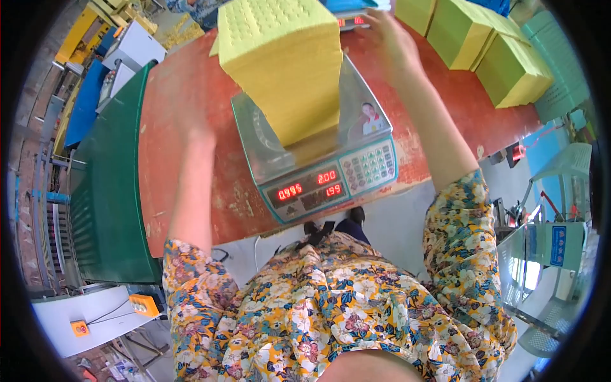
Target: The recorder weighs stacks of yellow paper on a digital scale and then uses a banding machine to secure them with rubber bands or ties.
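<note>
A tall stack of yellow paper (286,70) stands on the metal pan of a digital scale (331,175) with lit red digits and a keypad. The stack's top face carries rows of small embossed marks. To the left of the scale, my left hand (191,121) is smeared by motion over the red table, and its fingers cannot be made out. My right hand (389,39) reaches to the far side, right of the stack, with its fingers stretched out and apart. It is close to a second lit display (353,23); whether it touches that is unclear.
More yellow paper stacks (461,35) stand along the far right of the worn red table (172,159). A green panel (108,191) borders its left side. Orange socket boxes (144,305) lie on a white surface at lower left. A grey perforated chair (566,165) is at right.
</note>
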